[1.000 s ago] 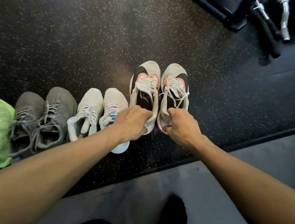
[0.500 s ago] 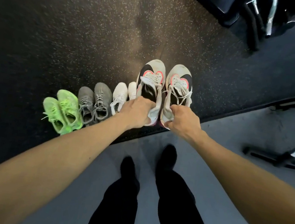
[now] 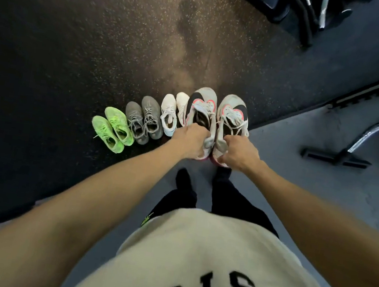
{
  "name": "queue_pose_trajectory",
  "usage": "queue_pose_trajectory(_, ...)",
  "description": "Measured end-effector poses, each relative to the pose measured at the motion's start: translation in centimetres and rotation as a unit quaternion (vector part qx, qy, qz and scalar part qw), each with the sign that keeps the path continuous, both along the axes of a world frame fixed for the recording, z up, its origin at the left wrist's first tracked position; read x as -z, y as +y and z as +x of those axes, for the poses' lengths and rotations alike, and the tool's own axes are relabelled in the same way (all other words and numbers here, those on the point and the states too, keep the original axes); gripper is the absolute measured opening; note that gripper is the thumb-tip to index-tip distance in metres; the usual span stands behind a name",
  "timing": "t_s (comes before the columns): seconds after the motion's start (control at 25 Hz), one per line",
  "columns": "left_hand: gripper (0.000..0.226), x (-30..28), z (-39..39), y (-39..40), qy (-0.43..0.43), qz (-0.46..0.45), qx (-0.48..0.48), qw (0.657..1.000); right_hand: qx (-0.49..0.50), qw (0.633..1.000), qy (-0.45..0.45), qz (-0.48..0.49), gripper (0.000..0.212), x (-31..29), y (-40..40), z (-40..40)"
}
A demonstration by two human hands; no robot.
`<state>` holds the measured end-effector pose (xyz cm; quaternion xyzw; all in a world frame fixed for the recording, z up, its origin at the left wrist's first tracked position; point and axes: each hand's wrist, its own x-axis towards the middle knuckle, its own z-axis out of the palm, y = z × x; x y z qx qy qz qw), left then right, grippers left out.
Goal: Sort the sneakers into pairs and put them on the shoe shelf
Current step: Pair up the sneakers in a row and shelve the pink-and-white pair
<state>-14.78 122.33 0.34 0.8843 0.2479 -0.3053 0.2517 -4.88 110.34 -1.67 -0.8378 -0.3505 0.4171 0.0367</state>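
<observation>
I hold a pair of beige sneakers with black and pink trim in the air, side by side. My left hand (image 3: 191, 141) grips the heel of the left beige sneaker (image 3: 202, 103). My right hand (image 3: 239, 154) grips the heel of the right beige sneaker (image 3: 233, 111). On the dark speckled floor below, to the left, three pairs stand in a row: white sneakers (image 3: 168, 113), grey sneakers (image 3: 144, 118) and neon green sneakers (image 3: 112, 129). One white sneaker is partly hidden behind the held pair. No shoe shelf is in view.
Dark speckled rubber flooring (image 3: 76, 42) meets a grey floor (image 3: 299, 183) along a diagonal edge. Black gym equipment with chrome bars (image 3: 309, 11) stands at the top right. A chrome tube on a black foot (image 3: 342, 157) lies at the right. My legs stand below the hands.
I have stood up, lifting the beige pair off the floor. The view has pulled back, so the row of shoes looks smaller and my shirt has come into sight.
</observation>
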Motion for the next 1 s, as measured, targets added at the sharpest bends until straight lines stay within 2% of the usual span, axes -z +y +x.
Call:
queue_pose_trajectory(0.16, 0.02, -1.4, -2.6, -2.3, 0.009, 0.031, 0.03, 0.999, 0.027, 1.0, 0.003, 0.0, 0.014, -1.3, -2.5, -3.3)
queue_pose_trajectory(0.32, 0.021, -1.5, -4.1, -3.9, -0.011, 0.053, 0.075, 0.996, 0.072, 0.997, -0.008, 0.006, 0.02, -2.0, -4.6, -4.9)
queue_pose_trajectory(0.48, 0.019, -2.1, -3.4, -5.8, -0.034, 0.054, 0.137, 0.988, 0.132, 0.991, -0.02, 0.016, 0.015, -2.7, -7.9, -5.5)
queue_pose_trajectory(0.64, 0.02, -2.7, -1.4, -9.6, -0.037, 0.048, 0.206, 0.977, 0.2, 0.979, -0.038, 0.017, 0.024, -3.6, -12.9, -5.6)
queue_pose_trajectory(0.8, 0.022, -3.3, 0.9, -15.7, -0.041, 0.059, 0.285, 0.956, 0.282, 0.958, -0.044, 0.02, 0.024, -4.4, -19.5, -5.7)
queue_pose_trajectory(1.0, 0.021, -3.9, 3.4, -27.2, -0.054, 0.048, 0.373, 0.925, 0.385, 0.922, -0.05, 0.01, 0.024, -4.9, -31.2, -6.4)
